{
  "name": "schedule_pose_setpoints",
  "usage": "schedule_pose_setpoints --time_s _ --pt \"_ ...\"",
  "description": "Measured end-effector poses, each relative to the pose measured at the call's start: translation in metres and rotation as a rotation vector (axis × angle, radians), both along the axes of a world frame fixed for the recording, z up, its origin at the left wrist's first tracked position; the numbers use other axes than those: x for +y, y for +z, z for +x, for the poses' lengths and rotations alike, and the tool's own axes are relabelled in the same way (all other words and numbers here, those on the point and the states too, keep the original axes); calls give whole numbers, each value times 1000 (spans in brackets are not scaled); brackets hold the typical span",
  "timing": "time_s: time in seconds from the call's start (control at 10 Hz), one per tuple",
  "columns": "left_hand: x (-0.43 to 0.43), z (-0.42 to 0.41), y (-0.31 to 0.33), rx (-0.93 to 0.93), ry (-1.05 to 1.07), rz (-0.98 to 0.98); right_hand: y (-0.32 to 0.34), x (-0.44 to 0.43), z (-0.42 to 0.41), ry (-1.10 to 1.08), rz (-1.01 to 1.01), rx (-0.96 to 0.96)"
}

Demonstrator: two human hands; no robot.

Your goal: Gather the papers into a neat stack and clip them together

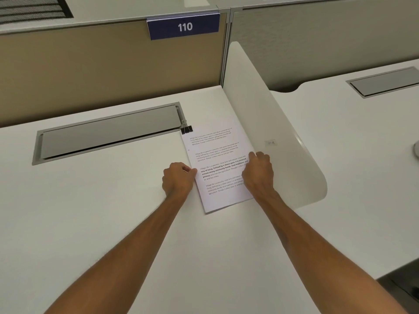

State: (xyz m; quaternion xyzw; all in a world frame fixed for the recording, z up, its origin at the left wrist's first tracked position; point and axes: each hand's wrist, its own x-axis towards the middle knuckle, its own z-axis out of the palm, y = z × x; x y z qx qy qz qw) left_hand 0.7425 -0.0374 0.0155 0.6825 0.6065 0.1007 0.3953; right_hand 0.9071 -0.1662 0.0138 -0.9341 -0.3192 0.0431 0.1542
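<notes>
A stack of printed white papers (217, 152) lies flat on the white desk (102, 200), turned a little anticlockwise, close to the side divider. A black binder clip (186, 129) with silver handles grips its far left corner. My left hand (178, 179) pinches the stack's left edge with curled fingers. My right hand (258, 171) rests on the stack's right edge, fingers curled over it and hiding part of the text.
A grey cable hatch (108, 134) is set into the desk just left of the clip. A curved white divider (267, 123) rises right of the papers. Beyond stands a beige partition with a blue sign reading 110 (183, 27). A neighbouring desk (362, 155) lies to the right.
</notes>
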Motion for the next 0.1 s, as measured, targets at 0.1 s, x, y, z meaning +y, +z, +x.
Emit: schedule_pose_setpoints --time_s 0.1 --pt "-10 -10 9 66 -146 232 1 -1 -5 84 33 -36"
